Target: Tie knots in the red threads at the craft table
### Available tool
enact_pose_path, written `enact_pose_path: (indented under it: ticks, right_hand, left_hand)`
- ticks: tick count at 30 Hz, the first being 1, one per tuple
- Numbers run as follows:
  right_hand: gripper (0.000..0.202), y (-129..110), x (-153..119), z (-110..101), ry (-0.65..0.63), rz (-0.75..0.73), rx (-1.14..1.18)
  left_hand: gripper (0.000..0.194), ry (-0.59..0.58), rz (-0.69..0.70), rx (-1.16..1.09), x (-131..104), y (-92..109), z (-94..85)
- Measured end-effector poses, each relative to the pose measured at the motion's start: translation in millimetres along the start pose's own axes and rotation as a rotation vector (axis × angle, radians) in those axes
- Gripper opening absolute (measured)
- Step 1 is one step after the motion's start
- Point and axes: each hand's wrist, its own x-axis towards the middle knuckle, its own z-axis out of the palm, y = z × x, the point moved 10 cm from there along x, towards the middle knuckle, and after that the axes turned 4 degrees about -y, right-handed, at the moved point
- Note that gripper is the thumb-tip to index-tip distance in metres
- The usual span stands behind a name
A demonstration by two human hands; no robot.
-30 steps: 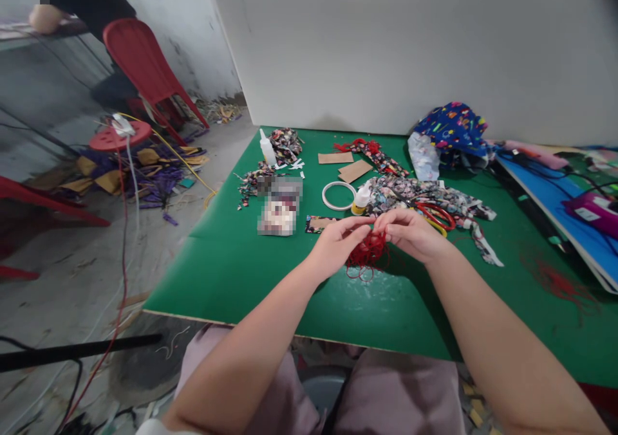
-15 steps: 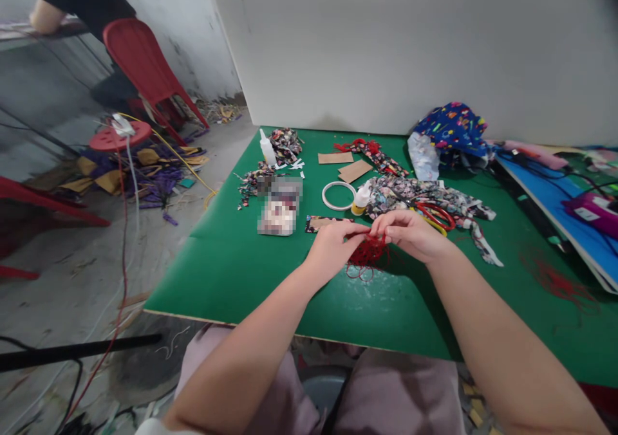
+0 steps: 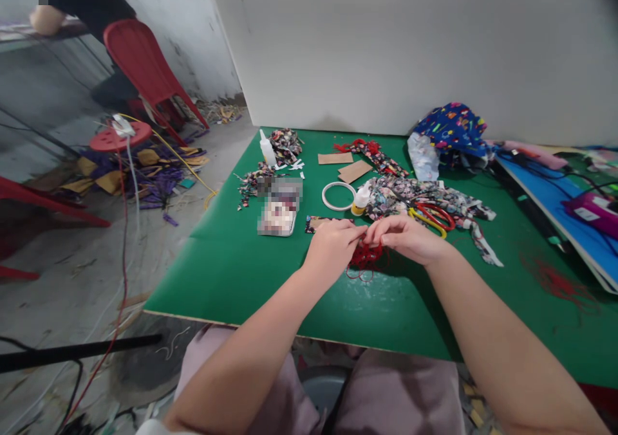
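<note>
Left hand (image 3: 331, 251) and right hand (image 3: 410, 239) met fingertip to fingertip, both pinching red thread (image 3: 365, 258); tangle hung over green table (image 3: 232, 261); white ring (image 3: 338, 196) lay near.

Looks moderately bright and softly lit from out of view, with pale glare on the green tabletop (image 3: 232, 261) and a dark shadow beside the right forearm (image 3: 497, 319). Renders mid-table fairly crisply, yet blurs the loose red threads (image 3: 560, 284) at far right, stretches toward the sides and darkens at upper right.
</note>
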Motion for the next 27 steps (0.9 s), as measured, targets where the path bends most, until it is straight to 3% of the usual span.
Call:
enact_pose_path:
  ticks: [7,13,19,22,27]
  right_hand:
    - [0.011,1,0,0,0.004,0.018,0.005]
    - [0.012,-3,-1,-5,0.034,-0.003,0.020]
    - [0.013,-1,-1,-7,0.052,-0.001,0.019]
    - [0.014,1,-1,-9,0.066,0.017,0.010]
    - [0.013,2,0,-8,0.062,0.029,0.009]
  left_hand:
    - [0.024,-0.036,0.045,0.067,0,9,2.9]
    - [0.020,0.052,0.029,0.092,-3,11,-11.1]
    - [0.020,0.046,0.003,0.188,-3,9,-12.2]
    - [0.019,0.042,-0.013,0.145,-2,8,-11.0]
    - [0.017,0.015,-0.159,-0.087,-2,-5,-8.3]
